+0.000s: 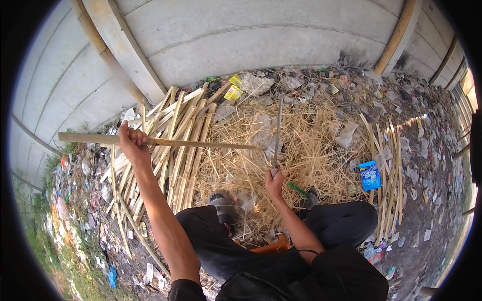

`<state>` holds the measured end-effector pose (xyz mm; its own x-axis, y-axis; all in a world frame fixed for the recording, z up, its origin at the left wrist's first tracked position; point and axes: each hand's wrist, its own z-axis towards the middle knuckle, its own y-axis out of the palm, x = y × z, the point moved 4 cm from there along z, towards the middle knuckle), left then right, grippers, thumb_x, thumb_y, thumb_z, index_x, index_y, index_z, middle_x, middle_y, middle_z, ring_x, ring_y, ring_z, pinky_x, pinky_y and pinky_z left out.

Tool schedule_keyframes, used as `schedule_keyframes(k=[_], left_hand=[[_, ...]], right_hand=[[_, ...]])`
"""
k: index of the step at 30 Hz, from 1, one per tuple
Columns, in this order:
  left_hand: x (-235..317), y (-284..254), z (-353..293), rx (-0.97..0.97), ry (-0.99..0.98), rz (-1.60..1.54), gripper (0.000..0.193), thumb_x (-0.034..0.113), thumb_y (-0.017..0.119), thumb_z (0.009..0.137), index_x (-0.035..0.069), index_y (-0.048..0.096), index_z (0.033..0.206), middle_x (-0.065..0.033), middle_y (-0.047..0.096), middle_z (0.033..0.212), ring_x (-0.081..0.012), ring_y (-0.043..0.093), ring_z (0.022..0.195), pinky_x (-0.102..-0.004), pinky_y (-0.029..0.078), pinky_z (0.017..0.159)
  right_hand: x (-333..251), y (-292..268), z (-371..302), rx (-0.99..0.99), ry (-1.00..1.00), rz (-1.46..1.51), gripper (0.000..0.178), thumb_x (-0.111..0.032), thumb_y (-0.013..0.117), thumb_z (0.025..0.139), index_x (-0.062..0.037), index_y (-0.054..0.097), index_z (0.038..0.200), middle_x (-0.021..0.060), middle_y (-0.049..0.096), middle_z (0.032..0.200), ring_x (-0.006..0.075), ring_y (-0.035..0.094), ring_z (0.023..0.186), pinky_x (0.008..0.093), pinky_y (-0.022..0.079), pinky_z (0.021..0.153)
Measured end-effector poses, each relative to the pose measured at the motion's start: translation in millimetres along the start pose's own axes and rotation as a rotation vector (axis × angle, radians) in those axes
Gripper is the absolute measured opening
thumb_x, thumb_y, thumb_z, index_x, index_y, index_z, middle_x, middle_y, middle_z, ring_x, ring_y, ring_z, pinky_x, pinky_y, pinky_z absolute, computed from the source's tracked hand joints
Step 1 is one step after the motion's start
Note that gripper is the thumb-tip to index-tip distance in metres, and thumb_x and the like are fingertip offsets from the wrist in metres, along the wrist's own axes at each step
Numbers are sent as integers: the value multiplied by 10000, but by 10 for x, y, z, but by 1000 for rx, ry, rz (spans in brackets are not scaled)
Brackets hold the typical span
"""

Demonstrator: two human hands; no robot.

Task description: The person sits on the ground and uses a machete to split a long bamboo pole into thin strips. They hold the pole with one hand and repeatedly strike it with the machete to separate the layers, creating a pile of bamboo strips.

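My left hand (132, 142), out at the left, is wrapped round a long bamboo strip (206, 144). The strip lies level across the view, and its right end is close to the blade of a long, narrow knife (278, 128). My right hand (274, 182) is closed on the knife's handle, and the blade points away from me. I cannot tell if the blade touches the strip. Beneath both lies a heap of thin bamboo shavings (316, 143). Beside my left forearm is a pile of split bamboo strips (175, 125).
A smaller row of thin strips (394, 170) lies at the right, with a blue packet (370, 175) on it. A concrete wall (261, 45) with posts closes the far side. Litter covers the ground around. An orange seat (271, 246) shows between my legs, near a green object (298, 190).
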<state>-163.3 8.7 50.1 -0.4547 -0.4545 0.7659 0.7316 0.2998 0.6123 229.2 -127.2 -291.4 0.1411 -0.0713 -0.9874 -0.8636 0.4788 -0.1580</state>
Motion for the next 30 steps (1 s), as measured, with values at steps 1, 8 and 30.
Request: schedule_keyframes(k=[1, 8, 30], left_hand=[[-13, -14, 15, -4, -1, -5, 351, 205, 674, 951, 159, 392, 747, 54, 269, 560, -79, 262, 464, -273, 305, 467], [-5, -118, 20, 107, 23, 21, 365, 223, 686, 952, 161, 389, 749, 55, 271, 576, -82, 273, 480, -277, 320, 482], [24, -26, -38, -8, 0, 36, 336, 234, 652, 983, 155, 413, 760, 60, 242, 567, -74, 262, 493, -267, 313, 493]], right_hand=[[414, 22, -75, -178, 184, -209, 243, -236, 610, 987, -34, 546, 869, 32, 533, 640, 133, 495, 485, 337, 420, 478], [252, -125, -53, -149, 427, 161, 266, -205, 615, 981, -69, 488, 790, 14, 466, 571, 125, 434, 437, 334, 376, 414], [-637, -78, 172, -172, 176, 348, 244, -176, 593, 1004, -68, 478, 818, -22, 449, 568, 84, 419, 430, 285, 358, 406]])
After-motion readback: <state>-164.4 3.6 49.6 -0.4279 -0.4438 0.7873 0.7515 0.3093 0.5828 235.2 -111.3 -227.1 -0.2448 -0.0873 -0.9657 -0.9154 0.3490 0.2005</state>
